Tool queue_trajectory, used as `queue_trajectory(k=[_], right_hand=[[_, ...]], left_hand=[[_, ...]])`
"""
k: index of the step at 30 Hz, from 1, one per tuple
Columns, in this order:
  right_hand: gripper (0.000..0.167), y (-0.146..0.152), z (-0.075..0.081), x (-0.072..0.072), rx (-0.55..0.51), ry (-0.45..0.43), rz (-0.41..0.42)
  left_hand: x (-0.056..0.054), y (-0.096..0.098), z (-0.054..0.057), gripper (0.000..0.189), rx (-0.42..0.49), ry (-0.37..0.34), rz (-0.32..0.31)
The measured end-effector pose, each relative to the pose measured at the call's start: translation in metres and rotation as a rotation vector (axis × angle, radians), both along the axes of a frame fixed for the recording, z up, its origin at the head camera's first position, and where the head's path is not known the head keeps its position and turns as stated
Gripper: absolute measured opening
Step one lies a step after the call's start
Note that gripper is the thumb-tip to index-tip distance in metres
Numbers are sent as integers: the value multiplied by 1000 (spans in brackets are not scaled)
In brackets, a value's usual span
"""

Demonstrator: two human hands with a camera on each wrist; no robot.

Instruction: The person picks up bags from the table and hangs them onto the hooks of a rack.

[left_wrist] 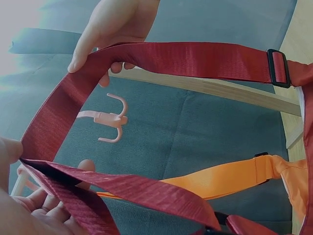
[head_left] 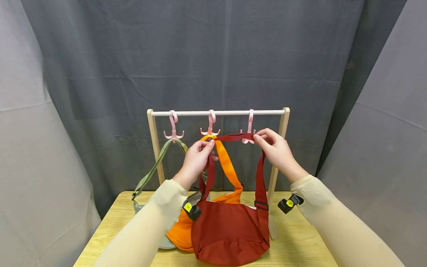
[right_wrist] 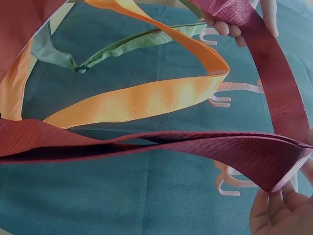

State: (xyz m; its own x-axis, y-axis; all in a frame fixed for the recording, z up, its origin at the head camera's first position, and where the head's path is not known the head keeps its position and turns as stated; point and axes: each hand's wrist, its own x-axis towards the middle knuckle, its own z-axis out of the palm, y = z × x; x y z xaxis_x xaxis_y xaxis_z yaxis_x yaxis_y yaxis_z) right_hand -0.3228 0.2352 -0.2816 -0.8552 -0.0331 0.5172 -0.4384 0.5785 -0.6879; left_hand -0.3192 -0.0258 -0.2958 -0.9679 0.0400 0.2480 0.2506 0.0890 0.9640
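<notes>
A dark red shoulder bag [head_left: 230, 230] hangs by its wide strap [head_left: 233, 137] from both hands, in front of the rack. My left hand [head_left: 197, 159] pinches the strap near the middle hook, with thumb and fingers on the fabric. At the strap's other upper bend, my right hand [head_left: 275, 150] grips it between thumb and fingertips, close to the right pink hook [head_left: 250, 120]. Between the hands the strap runs nearly level. In the left wrist view a black slider buckle [left_wrist: 279, 67] shows on the strap.
A wooden rack with a white bar [head_left: 230, 112] stands on the table [head_left: 300, 230]. From its middle pink hook [head_left: 211, 120] hangs an orange bag [head_left: 181, 231], partly behind the red one. A green strap [head_left: 155, 167] hangs from the left pink hook [head_left: 173, 126]. Grey curtains surround the table.
</notes>
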Motion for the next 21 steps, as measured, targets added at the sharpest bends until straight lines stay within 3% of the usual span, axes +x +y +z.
queue_trajectory(k=[11,21], right_hand=[[35,0,-1,-7,-27,0,-6],[37,-4,-2,-15,-71,3,-10]], left_hand=[[-2,1,4,33,-8,-12,-1],[-10,6,3,37,12,-27,-5]])
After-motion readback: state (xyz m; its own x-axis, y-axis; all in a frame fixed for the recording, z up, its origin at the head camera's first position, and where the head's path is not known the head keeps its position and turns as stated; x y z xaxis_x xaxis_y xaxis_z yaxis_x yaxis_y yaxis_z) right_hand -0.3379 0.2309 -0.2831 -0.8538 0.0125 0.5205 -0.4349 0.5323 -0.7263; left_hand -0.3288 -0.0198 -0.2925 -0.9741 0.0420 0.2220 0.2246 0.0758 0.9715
